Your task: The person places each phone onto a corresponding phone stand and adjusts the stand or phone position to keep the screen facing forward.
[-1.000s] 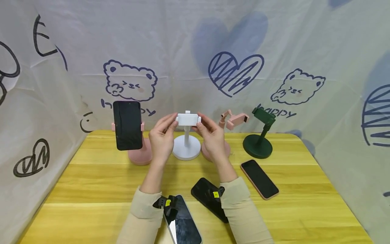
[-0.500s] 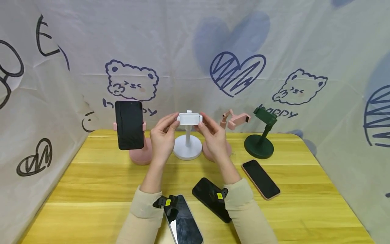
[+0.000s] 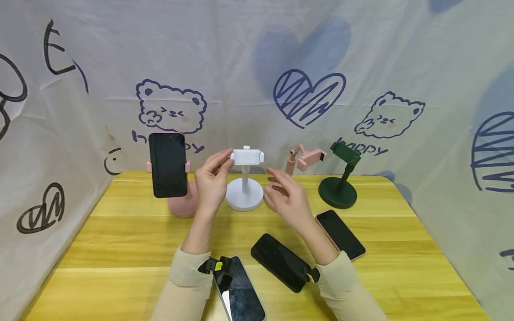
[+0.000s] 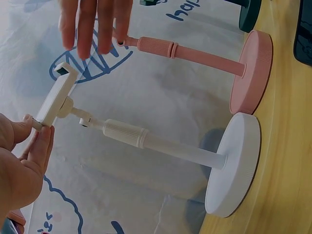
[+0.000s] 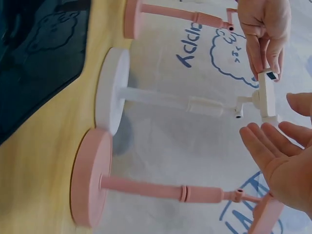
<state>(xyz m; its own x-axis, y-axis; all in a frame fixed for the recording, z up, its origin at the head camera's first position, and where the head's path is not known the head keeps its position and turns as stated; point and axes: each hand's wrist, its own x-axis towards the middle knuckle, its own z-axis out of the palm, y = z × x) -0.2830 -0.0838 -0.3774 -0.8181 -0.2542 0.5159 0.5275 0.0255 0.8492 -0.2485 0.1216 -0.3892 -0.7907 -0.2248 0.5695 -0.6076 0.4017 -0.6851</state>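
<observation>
A white phone stand (image 3: 245, 194) stands upright on its round base, its clamp head level at the top. My left hand (image 3: 212, 180) pinches the left end of that head between thumb and fingers, as the left wrist view shows at the white clamp (image 4: 54, 97). Apart from the stand, my right hand (image 3: 290, 198) hangs to its right with the fingers loosely extended and nothing in them. Behind the right hand is a pink phone stand (image 3: 309, 159) with an unloaded clamp; its base is mostly hidden in the head view.
Left of the hands, a pink stand (image 3: 182, 205) carries a black phone (image 3: 168, 165). A dark green stand (image 3: 338, 192) is at the right. Phones lie on the wooden table: a pink-edged one (image 3: 341, 234), a black one (image 3: 277, 261), and a silver-edged one (image 3: 241, 290) near the left sleeve.
My right hand has let go of the white clamp's right end and moved down and to the right. The left hand keeps its pinch on the other end.
</observation>
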